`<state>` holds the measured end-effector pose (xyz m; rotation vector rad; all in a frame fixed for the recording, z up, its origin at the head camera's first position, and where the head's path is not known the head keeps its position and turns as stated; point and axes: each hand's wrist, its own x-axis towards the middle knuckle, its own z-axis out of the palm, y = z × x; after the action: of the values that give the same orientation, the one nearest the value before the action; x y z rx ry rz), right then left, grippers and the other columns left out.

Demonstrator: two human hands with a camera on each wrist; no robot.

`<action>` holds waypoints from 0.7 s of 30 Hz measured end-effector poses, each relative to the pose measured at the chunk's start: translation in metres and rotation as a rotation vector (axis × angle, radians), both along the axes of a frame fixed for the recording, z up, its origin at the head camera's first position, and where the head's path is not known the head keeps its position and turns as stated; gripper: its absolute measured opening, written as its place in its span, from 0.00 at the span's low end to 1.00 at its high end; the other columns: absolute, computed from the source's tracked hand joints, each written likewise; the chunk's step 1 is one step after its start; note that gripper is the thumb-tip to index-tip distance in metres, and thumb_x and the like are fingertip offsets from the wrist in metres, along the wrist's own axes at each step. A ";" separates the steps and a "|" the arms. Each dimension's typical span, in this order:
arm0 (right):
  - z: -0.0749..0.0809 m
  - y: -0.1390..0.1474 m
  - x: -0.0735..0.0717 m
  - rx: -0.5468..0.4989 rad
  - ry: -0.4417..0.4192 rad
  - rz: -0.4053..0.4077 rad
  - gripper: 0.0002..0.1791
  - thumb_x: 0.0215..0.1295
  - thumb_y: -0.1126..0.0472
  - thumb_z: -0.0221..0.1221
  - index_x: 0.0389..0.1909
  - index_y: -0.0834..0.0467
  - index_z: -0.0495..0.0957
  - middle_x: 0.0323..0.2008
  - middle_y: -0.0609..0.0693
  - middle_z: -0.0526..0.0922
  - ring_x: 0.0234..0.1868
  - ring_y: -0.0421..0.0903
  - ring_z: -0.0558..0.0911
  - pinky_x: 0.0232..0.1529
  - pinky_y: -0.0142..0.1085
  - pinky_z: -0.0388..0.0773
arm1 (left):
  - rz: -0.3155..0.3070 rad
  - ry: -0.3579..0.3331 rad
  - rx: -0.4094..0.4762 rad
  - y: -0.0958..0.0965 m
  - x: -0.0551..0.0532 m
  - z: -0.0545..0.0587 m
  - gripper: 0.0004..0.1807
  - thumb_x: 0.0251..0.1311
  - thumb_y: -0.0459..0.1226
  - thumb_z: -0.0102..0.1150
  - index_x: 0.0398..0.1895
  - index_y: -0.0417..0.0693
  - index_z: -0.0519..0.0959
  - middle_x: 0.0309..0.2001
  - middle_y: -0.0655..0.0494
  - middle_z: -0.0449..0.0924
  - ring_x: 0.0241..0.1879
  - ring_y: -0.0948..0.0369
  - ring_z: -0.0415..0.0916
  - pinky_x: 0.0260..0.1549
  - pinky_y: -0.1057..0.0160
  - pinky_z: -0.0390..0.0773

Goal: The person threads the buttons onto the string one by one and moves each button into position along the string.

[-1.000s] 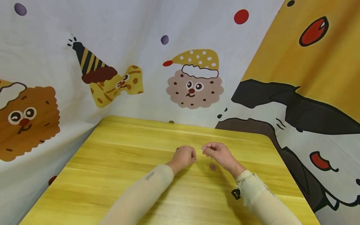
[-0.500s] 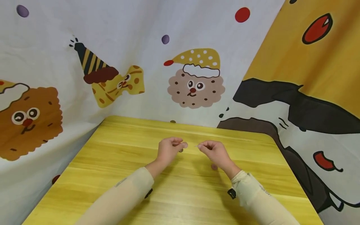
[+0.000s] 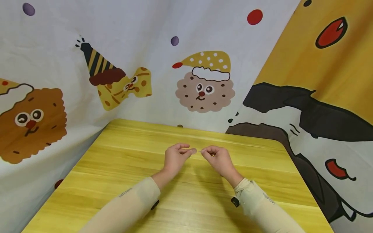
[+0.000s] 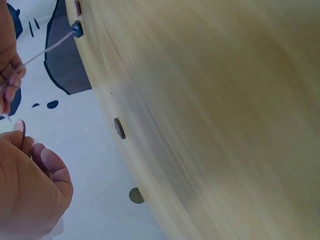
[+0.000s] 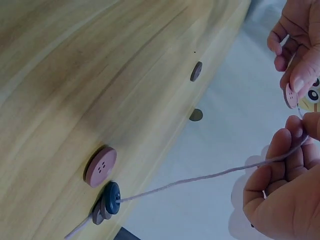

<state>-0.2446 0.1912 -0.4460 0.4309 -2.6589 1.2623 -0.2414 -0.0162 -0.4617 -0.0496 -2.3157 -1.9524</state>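
My left hand point(image 3: 174, 159) pinches a pink button point(image 5: 290, 96) between thumb and fingertip, over the far half of the table. Close beside it, my right hand point(image 3: 219, 159) pinches a pale purple string point(image 5: 200, 177) near its end, the tip pointing at the button. In the right wrist view the string runs down through a dark blue button point(image 5: 113, 198), with brownish buttons point(image 5: 103, 209) stacked behind it, and trails off along the table. A larger pink button point(image 5: 101, 167) with several holes lies beside that stack.
A small dark button point(image 4: 119, 128) lies apart on the wooden table point(image 3: 125, 174). A cloth backdrop point(image 3: 157, 110) with cartoon prints stands behind the table's far edge; its printed spots show past the edge in both wrist views.
My left hand has turned over and shifted left, bringing its button into sight. Over the last half second my right hand has moved left, narrowing the space between string tip and button.
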 end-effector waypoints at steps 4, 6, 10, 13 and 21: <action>-0.002 -0.001 0.000 0.030 0.064 -0.012 0.06 0.75 0.55 0.67 0.40 0.52 0.91 0.33 0.44 0.91 0.29 0.39 0.77 0.32 0.30 0.75 | -0.013 -0.031 0.029 0.005 0.002 0.001 0.16 0.63 0.45 0.78 0.50 0.49 0.89 0.40 0.51 0.94 0.40 0.58 0.91 0.38 0.61 0.89; -0.004 -0.002 0.000 0.063 0.131 -0.012 0.05 0.74 0.57 0.68 0.39 0.51 0.91 0.32 0.43 0.91 0.28 0.37 0.77 0.30 0.30 0.75 | -0.014 -0.054 0.049 0.006 0.003 0.001 0.17 0.62 0.45 0.79 0.50 0.49 0.89 0.40 0.51 0.93 0.40 0.58 0.91 0.38 0.60 0.89; -0.008 -0.001 -0.002 0.141 0.297 -0.001 0.03 0.71 0.61 0.70 0.37 0.52 0.91 0.29 0.42 0.90 0.26 0.35 0.77 0.29 0.29 0.75 | 0.001 -0.090 0.077 0.009 0.003 0.000 0.19 0.58 0.47 0.82 0.47 0.48 0.88 0.38 0.51 0.92 0.39 0.59 0.90 0.38 0.59 0.88; -0.010 0.000 -0.004 0.187 0.406 0.004 0.03 0.69 0.62 0.70 0.35 0.52 0.92 0.27 0.42 0.89 0.26 0.34 0.78 0.30 0.29 0.75 | 0.010 -0.102 0.082 0.010 0.003 -0.001 0.20 0.57 0.48 0.82 0.45 0.48 0.88 0.38 0.51 0.92 0.38 0.59 0.89 0.38 0.58 0.88; -0.015 0.002 -0.006 0.249 0.568 0.023 0.04 0.64 0.65 0.73 0.30 0.53 0.91 0.25 0.43 0.90 0.24 0.37 0.80 0.30 0.33 0.77 | 0.020 -0.117 0.077 0.012 0.003 -0.002 0.19 0.57 0.49 0.82 0.44 0.50 0.88 0.36 0.51 0.92 0.37 0.59 0.89 0.37 0.57 0.88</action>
<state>-0.2511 0.1930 -0.4614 0.7302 -2.3165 0.6722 -0.2380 -0.0042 -0.4636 0.0967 -2.2985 -2.0852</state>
